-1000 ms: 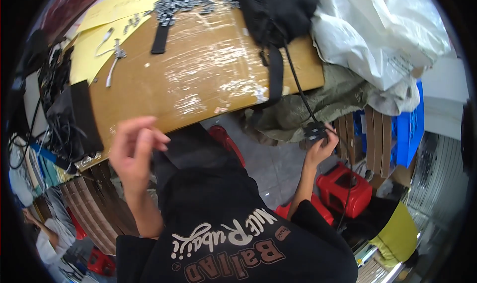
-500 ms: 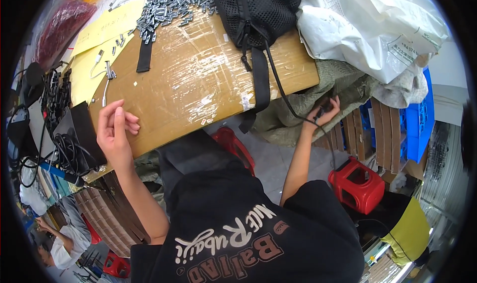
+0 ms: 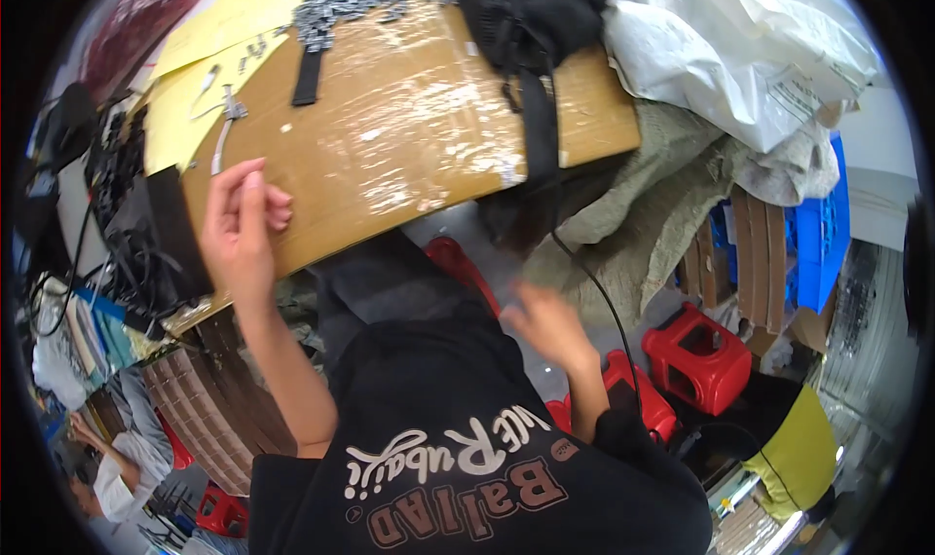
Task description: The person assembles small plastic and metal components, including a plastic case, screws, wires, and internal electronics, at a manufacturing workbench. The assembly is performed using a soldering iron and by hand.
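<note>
My left hand (image 3: 243, 224) rests at the near left edge of the brown, tape-covered table (image 3: 390, 136). Its fingers are loosely bent and no object shows in them. Just beyond the fingertips lies a short white cable (image 3: 220, 146) with a small metal piece at its far end. My right hand (image 3: 550, 321) is off the table, in front of my body and right of my lap. Motion smears its fingers, so whatever they may hold cannot be made out. A thin black cord (image 3: 609, 302) hangs from the table side and runs down past this hand.
Small grey metal parts (image 3: 360, 0) are heaped at the table's far side, near yellow paper (image 3: 175, 131). A black mesh bag (image 3: 531, 15) with a strap, a white plastic bag (image 3: 730, 58) and a grey-green sack (image 3: 633, 253) occupy the right. Red stools (image 3: 696, 351) stand below.
My right hand has swung left from beside the sack to near my lap. The small dark thing at its fingers is no longer discernible. My left hand keeps its pose while the view shifts slightly.
</note>
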Motion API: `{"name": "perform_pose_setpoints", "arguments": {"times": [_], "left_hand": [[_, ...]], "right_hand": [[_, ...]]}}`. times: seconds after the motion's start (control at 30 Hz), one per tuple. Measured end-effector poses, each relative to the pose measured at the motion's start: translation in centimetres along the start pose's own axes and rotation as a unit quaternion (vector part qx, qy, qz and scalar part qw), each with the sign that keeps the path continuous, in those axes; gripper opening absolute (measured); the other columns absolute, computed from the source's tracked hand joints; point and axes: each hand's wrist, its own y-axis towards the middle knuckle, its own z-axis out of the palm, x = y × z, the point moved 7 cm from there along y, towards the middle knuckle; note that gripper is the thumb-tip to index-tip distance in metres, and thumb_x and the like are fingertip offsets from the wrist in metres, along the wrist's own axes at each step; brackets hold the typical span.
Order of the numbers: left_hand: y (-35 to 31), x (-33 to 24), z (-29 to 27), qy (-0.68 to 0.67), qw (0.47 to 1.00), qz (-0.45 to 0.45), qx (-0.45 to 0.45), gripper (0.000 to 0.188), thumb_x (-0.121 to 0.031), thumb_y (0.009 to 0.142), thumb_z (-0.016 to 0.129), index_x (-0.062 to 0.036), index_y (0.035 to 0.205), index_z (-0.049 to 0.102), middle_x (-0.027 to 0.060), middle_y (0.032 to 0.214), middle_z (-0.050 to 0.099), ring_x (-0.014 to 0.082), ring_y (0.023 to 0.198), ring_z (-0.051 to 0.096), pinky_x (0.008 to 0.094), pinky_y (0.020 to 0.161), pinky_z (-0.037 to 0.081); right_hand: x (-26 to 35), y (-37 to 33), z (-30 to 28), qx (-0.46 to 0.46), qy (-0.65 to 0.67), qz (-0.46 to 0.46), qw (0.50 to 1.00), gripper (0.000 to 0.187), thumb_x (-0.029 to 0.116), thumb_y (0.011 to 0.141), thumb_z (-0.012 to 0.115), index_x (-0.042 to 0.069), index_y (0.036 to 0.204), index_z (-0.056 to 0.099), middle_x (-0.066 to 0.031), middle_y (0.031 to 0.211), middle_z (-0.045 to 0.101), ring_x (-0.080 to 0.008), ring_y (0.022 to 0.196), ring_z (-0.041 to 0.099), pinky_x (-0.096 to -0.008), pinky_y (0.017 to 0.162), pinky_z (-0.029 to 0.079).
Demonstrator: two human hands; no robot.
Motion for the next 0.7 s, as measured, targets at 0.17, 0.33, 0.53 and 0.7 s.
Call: {"name": "perform_pose_setpoints", "arguments": {"times": [0.17, 0.33, 0.53, 0.7], "left_hand": [[-0.3, 0.6, -0.4, -0.054, 0.998, -0.002, 0.017, 0.013, -0.012, 0.088, 0.05, -0.003, 0.096, 0.056, 0.0012, 0.064, 0.055, 0.0036, 0.055, 0.047, 0.0162, 0.051, 0.037], [-4.2, -2.5, -1.2, -0.13, 0.986, 0.087, 0.051, 0.019, -0.004, 0.085, 0.048, -0.0034, 0.103, 0.051, 0.0034, 0.065, 0.054, 0.008, 0.058, 0.052, 0.0196, 0.054, 0.041], [-9.1, -7.7, -18.5, -0.041, 0.961, 0.253, -0.105, 0.017, -0.006, 0.084, 0.047, 0.0012, 0.099, 0.049, 0.01, 0.064, 0.057, 0.0131, 0.05, 0.056, 0.0212, 0.046, 0.045], [0.0, -3.0, -32.2, 0.328, 0.926, 0.08, -0.167, 0.029, -0.016, 0.08, 0.059, -0.0068, 0.107, 0.054, 0.0027, 0.079, 0.059, 0.0104, 0.067, 0.052, 0.0213, 0.061, 0.042]], "right_hand": [[16.7, 2.5, -9.2, -0.115, 0.245, -0.342, 0.9, 0.022, -0.001, 0.074, 0.06, -0.001, 0.095, 0.059, -0.0111, 0.087, 0.062, -0.0176, 0.074, 0.06, -0.0257, 0.067, 0.047], [19.8, 15.1, -16.3, -0.403, -0.059, -0.339, 0.848, 0.027, 0.005, 0.074, 0.058, -0.001, 0.101, 0.054, -0.0152, 0.092, 0.056, -0.0234, 0.069, 0.054, -0.0322, 0.068, 0.045], [19.1, 19.9, -15.7, -0.341, -0.094, -0.285, 0.891, 0.011, 0.005, 0.074, 0.06, -0.001, 0.082, 0.056, -0.0151, 0.076, 0.057, -0.0268, 0.07, 0.056, -0.032, 0.065, 0.045], [19.4, 20.2, -15.4, -0.268, -0.021, -0.228, 0.936, 0.012, 0.003, 0.075, 0.06, 0.0, 0.087, 0.06, -0.0041, 0.071, 0.056, -0.0088, 0.062, 0.05, -0.0222, 0.06, 0.042]]}}
